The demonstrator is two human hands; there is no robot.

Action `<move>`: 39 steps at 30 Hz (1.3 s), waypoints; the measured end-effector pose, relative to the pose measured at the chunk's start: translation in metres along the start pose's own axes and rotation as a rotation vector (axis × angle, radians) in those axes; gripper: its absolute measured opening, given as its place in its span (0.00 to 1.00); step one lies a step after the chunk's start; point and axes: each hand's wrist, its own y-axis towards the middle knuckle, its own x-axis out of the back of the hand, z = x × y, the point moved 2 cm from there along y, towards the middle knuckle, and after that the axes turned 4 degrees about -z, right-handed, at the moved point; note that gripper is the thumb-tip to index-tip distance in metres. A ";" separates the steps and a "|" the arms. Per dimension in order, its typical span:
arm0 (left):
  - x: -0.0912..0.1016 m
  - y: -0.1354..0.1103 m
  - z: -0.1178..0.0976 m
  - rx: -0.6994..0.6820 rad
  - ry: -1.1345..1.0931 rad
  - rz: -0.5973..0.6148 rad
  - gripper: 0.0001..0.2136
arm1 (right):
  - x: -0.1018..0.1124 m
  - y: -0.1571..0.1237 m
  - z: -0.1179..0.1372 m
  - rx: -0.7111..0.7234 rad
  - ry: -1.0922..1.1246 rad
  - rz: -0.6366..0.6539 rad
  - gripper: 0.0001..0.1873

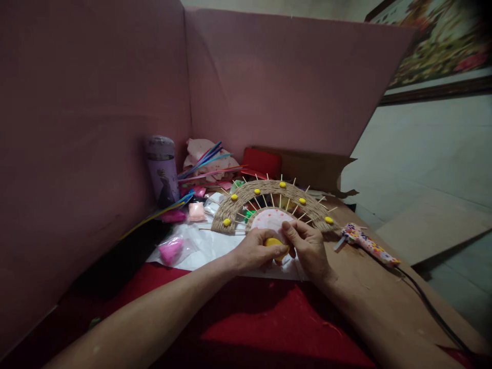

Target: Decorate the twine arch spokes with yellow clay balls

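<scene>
My left hand is closed around a yellow lump of what looks like modelling clay. Close beside it, my right hand has thumb and fingers pressed together in a pinch; whatever sits between them is hidden. Just beyond both hands lies a half-ring wound with brown twine, dotted with several small yellow pieces and crossed by thin sticks. Its inner half-disc is white with pinkish-red dots, and my hands overlap its lower edge.
A purple tumbler stands at the left by the pink partition. Colourful pipe cleaners and small packets, one bright pink, lie near white sheeting. At right rests a flower-patterned glue gun with a trailing cord.
</scene>
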 end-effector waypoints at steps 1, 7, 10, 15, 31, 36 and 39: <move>0.000 0.000 0.000 0.001 0.002 -0.003 0.12 | 0.000 0.000 0.000 0.001 0.002 0.000 0.21; 0.000 0.001 0.003 0.025 0.007 -0.018 0.14 | -0.001 0.000 0.000 -0.017 0.009 0.016 0.20; 0.001 0.001 0.003 0.019 0.018 -0.001 0.17 | -0.001 -0.001 0.000 -0.024 0.001 0.012 0.20; 0.001 0.001 0.004 0.001 0.025 0.002 0.19 | -0.001 -0.001 -0.001 -0.029 0.006 0.015 0.19; 0.001 0.002 0.004 0.038 0.009 -0.043 0.13 | -0.001 -0.003 -0.006 0.047 -0.027 0.052 0.18; 0.002 0.002 0.004 0.016 0.036 -0.031 0.12 | 0.000 -0.004 -0.005 0.062 -0.061 0.050 0.18; 0.002 0.002 0.004 0.029 0.042 -0.029 0.12 | 0.000 -0.004 -0.005 0.068 -0.072 0.050 0.18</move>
